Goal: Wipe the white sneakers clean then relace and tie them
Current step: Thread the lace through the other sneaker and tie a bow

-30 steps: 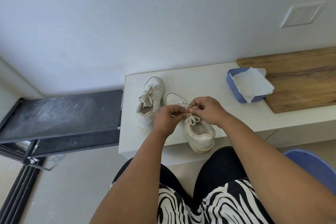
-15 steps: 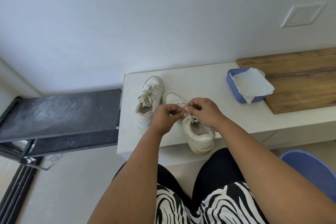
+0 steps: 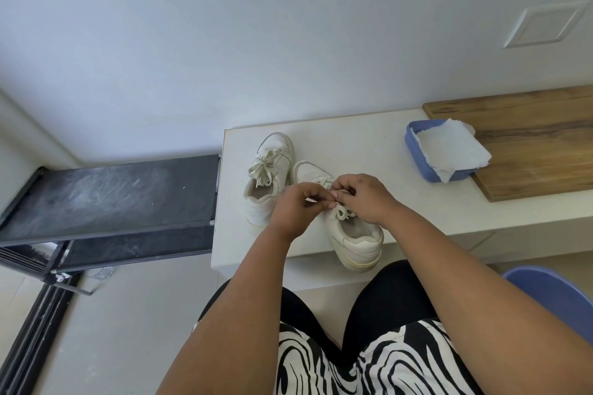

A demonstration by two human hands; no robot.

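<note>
Nearest, at the counter's (image 3: pixel 401 228) front edge, the right sneaker (image 3: pixel 354 239) sits heel toward the person, toe pointing to about 11 o'clock. Both hands meet over its tongue. The left hand (image 3: pixel 293 210) and right hand (image 3: pixel 364 199) each have fingers curled in, pinching the lace (image 3: pixel 342 212) between thumb and fingertips; a small loop shows just below the right hand's knuckles, at its 7 o'clock. The step looks like tying the bow. To do it well, I would keep both loops even, pull outward along 9 and 3 o'clock with equal tension, and seat the knot low against the tongue so the shoe does not slide off the edge.

Farther back, at 10 o'clock from the hands, the left sneaker (image 3: pixel 269 176) stands already tied. At 2 o'clock, well apart, a blue tray (image 3: pixel 414 151) holds paper.
</note>
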